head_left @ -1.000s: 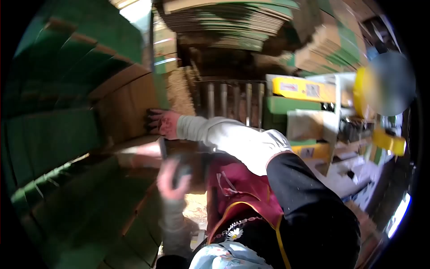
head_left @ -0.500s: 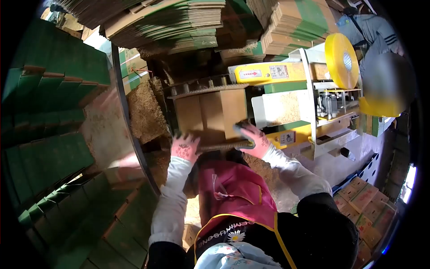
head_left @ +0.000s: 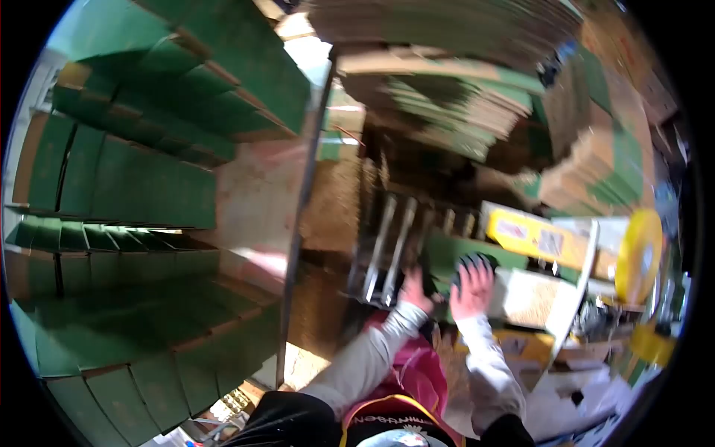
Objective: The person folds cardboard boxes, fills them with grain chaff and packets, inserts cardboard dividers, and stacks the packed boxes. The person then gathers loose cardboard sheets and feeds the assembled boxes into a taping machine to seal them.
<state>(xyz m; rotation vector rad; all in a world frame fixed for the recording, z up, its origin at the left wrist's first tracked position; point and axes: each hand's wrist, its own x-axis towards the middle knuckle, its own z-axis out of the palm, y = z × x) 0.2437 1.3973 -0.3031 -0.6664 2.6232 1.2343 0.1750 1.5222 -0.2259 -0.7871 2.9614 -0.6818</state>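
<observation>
Both my hands wear pink gloves with dark fingertips, below white sleeves. My right hand point(head_left: 474, 289) lies with its fingers stretched out at the near right part of a green carton point(head_left: 465, 252). Close beside the same carton's near left corner is my left hand point(head_left: 415, 290); its fingers are blurred but look extended, with no object visible in them. The carton sits at the mouth of a carton taping machine point(head_left: 536, 235) with yellow side rails. Metal rollers point(head_left: 389, 246) show just left of my left hand. The carton's underside is hidden.
Green cartons point(head_left: 149, 179) are stacked on the left, beyond a dark metal bar point(head_left: 304, 201). Flattened cardboard point(head_left: 462, 104) is piled at the back. A yellow tape roll point(head_left: 639, 257) stands on the machine at the right.
The open brown carton interior between my hands is replaced by a green carton surface at the machine's mouth. My hands have come closer together, and the view has swung left.
</observation>
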